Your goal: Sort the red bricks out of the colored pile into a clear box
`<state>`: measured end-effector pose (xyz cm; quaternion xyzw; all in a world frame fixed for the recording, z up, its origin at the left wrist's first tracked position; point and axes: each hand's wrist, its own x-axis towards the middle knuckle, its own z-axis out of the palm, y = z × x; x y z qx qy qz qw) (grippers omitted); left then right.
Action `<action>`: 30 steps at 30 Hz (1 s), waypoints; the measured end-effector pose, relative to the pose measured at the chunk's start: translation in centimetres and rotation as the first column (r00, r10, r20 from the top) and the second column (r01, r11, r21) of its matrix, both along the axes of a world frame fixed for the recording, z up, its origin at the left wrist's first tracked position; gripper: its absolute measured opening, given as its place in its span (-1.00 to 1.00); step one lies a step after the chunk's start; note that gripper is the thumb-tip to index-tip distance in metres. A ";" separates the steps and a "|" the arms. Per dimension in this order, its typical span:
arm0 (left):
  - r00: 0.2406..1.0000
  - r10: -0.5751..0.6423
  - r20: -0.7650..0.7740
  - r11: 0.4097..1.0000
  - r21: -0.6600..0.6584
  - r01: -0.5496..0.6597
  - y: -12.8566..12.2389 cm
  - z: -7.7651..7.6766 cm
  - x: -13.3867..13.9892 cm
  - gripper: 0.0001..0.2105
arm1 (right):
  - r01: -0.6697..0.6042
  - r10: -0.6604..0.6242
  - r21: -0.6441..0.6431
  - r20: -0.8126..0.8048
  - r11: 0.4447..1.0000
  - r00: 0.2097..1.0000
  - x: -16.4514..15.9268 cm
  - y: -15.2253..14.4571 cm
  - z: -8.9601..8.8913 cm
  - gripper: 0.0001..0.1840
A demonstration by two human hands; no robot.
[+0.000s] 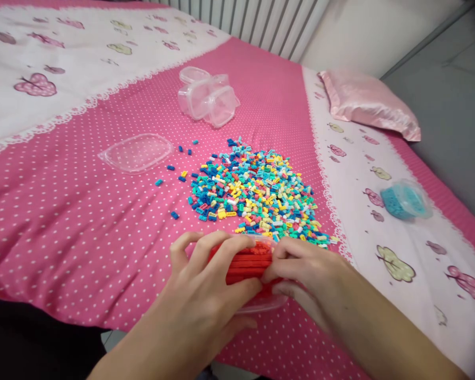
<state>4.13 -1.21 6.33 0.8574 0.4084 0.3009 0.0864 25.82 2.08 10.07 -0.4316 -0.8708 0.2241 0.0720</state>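
A clear plastic container (267,305) sits near the bed's front edge, holding red toy bricks (248,262) joined in long rows, with more loose ones behind. My left hand (211,282) reaches over it from the left, its curled fingers and thumb closed around the red rows. At the right end of the rows, my right hand (306,269) has its fingers bent and pressed together against the red bricks. What lies under its fingertips is partly hidden. Just beyond the container spreads a heap of small multicoloured toy bricks (261,192).
A clear lid (138,153) lies left of the heap. Several clear containers (208,97) are grouped behind it. To the right stands a container of blue bricks (404,200), with a pink pillow (370,103) farther back. Stray bricks (174,215) dot the bedspread (83,211).
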 end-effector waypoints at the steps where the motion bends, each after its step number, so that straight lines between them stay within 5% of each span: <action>1: 1.000 0.002 0.003 1.000 0.002 -0.002 0.0 0.0 0.0 -0.84 | 0.000 0.000 0.005 -0.001 1.000 1.000 0.1 0.0 0.0 -0.67; 14: 0.998 0.024 0.064 0.998 -0.064 -0.020 0.0 -0.5 0.6 -0.73 | 0.157 -0.149 0.052 -0.141 0.986 0.979 1.2 -0.3 2.5 -0.80; 22: 0.997 0.017 0.078 1.000 -0.010 -0.016 0.1 -0.6 0.8 -0.86 | 0.104 -0.097 0.057 -0.120 0.993 0.988 0.6 -0.7 0.7 -0.69; 30: 0.998 0.031 0.057 0.998 0.059 -0.034 0.4 -0.4 0.9 -0.75 | 0.136 -0.129 0.126 -0.060 0.983 0.990 0.4 -1.1 -0.2 -0.68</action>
